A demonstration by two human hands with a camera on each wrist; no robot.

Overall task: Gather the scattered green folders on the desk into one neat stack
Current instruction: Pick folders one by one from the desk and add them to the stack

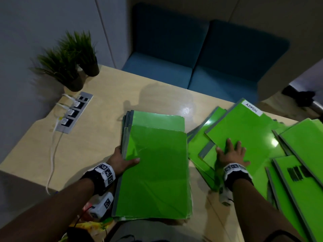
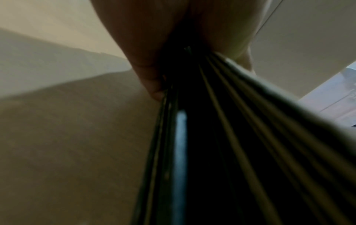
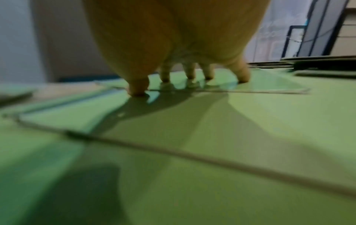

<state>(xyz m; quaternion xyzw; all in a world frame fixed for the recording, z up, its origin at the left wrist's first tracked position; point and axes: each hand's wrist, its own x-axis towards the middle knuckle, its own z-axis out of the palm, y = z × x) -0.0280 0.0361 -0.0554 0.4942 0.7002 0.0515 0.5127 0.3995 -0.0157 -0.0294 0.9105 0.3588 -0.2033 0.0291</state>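
The tabletop (image 1: 97, 137) is pale wood grain with a soft sheen, its far edge meeting a blue padded sofa (image 1: 192, 67) set against grey walls. Glossy green folders with grey spines lie on it in two groups. Toward the near edge, at the middle, a stack of folders (image 1: 153, 172) sits roughly squared, the top sheets slightly out of line at the far end. The loose folders (image 1: 297, 154) fan out overlapping along the right edge, flat and slick, one of them bearing a white label reading ADMIN (image 1: 251, 107).

The left hand (image 1: 120, 159) grips the stack at its left side, thumb curled over the top cover and fingers (image 2: 154, 85) tucked beneath; the left wrist view shows the layered edges pinched there. The right hand (image 1: 230, 154) lies palm down on the labelled folder, its fingers (image 3: 207, 73) spread and straight, tips pressing the shiny cover.

Two potted grass plants (image 1: 70, 62) stand at the far left corner, beside a metal socket strip (image 1: 73, 112) sunk in the tabletop with white cables plugged in. Bare wood lies between the strip and the stack and beyond the stack's far end.
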